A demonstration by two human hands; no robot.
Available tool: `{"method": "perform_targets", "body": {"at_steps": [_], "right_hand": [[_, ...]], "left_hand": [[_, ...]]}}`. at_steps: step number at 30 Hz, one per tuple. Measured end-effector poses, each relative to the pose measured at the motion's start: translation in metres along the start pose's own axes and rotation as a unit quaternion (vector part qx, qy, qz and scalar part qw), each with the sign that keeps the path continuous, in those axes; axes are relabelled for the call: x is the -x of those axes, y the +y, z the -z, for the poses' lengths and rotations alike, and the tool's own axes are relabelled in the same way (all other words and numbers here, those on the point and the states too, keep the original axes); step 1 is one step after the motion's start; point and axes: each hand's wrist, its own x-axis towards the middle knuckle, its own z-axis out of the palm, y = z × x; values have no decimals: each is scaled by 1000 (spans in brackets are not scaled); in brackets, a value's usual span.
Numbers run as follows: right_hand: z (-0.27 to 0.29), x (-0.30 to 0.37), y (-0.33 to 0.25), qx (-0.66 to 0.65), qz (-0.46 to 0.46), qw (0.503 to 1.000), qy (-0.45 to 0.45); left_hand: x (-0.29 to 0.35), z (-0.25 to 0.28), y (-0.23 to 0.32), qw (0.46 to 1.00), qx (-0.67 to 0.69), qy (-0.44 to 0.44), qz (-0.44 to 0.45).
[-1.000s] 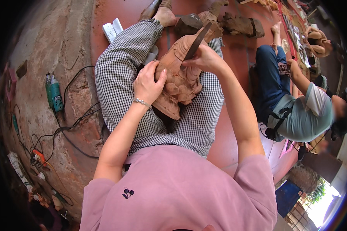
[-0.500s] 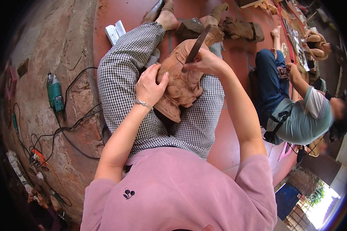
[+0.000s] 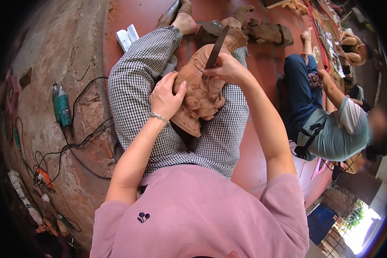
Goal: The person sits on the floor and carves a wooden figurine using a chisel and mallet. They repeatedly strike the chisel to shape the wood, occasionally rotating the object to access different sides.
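A reddish-brown wood carving (image 3: 196,101) with rounded, knobbly relief lies tilted between my thighs. Its narrower end points away from me. My left hand (image 3: 167,95) grips its left side, fingers along the edge and thumb over the carved top. My right hand (image 3: 228,69) is closed in a pinch on a long, thin dark strip (image 3: 217,48). That strip slants up and away over the smoother far part of the carving. Its lower end is partly hidden by my fingers, and I cannot make out its exact kind.
Green power tools (image 3: 63,106) with tangled black cables (image 3: 69,146) lie on the rough ledge at left. A white block (image 3: 127,37) rests beyond my left knee. Dark wood pieces (image 3: 268,33) lie by my foot. Another person (image 3: 331,124) sits at right on the red tiles.
My right hand has shifted slightly, and the dark strip has moved a little left, now standing steeper. My left hand and the carving stay nearly in place.
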Motion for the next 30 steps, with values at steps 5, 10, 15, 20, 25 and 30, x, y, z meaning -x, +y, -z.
{"method": "perform_targets", "body": {"at_steps": [5,10,15,20,25,30], "right_hand": [[-2,10,3,-67,32,997,15],[-2,-6,13,-41,-35,999,6],[-10,8,17,-204,-11,975,86],[-10,12,11,-22,26,998,59],[-15,11,17,-142,13,985,100],[-11,23,-5,70,82,993,53]], "left_hand": [[-1,0,-1,1000,-7,-4,2],[0,-2,-2,1000,-4,-6,4],[-1,2,0,1000,-13,-2,-2],[-2,3,1,1000,4,-15,14],[-2,4,-1,1000,-3,-12,8],[-1,4,0,1000,-19,-2,-1]]}}
